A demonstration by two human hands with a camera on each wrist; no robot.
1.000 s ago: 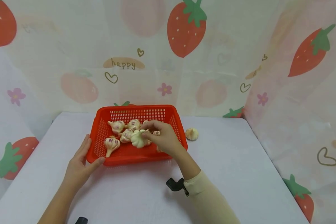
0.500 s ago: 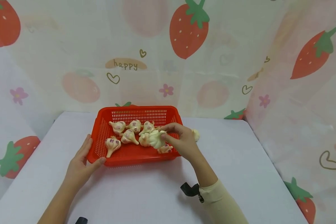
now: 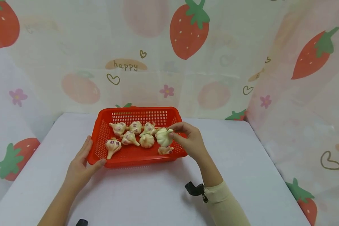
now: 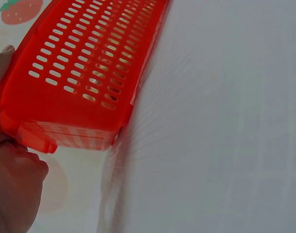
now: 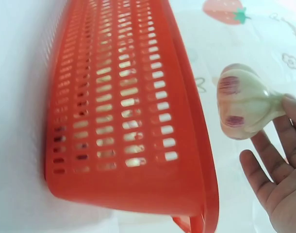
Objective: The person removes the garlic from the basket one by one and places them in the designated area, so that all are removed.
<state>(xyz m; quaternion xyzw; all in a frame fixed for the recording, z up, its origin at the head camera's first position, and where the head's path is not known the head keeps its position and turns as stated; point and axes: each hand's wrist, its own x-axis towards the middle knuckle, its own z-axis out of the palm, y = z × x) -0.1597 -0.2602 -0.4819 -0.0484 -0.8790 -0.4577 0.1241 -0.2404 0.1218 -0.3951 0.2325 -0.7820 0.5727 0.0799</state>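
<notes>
My right hand (image 3: 192, 142) pinches a pale garlic bulb (image 3: 163, 138) by its stem, over the right end of a red plastic basket (image 3: 141, 161). In the right wrist view this garlic bulb (image 5: 241, 103) shows purple patches and hangs above the basket's rim. Thumb and fingers of my left hand (image 3: 80, 167) grip the basket's front left corner. The left wrist view shows that hand (image 4: 14, 179) at the rim, beside the slotted wall (image 4: 56, 104). Several more garlic bulbs (image 3: 129, 138) lie inside the basket.
The basket stands on a white-covered table (image 3: 147, 194), towards its back edge. Behind it hangs a cloth (image 3: 155, 84) printed with strawberries, hearts and flowers. A black wrist camera (image 3: 195, 189) sits on the right wrist by the cream sleeve (image 3: 224, 201).
My right hand has carried its garlic bulb from mid-basket to the right end. The bulb on the table right of the basket is now hidden behind that hand. The left hand stays put.
</notes>
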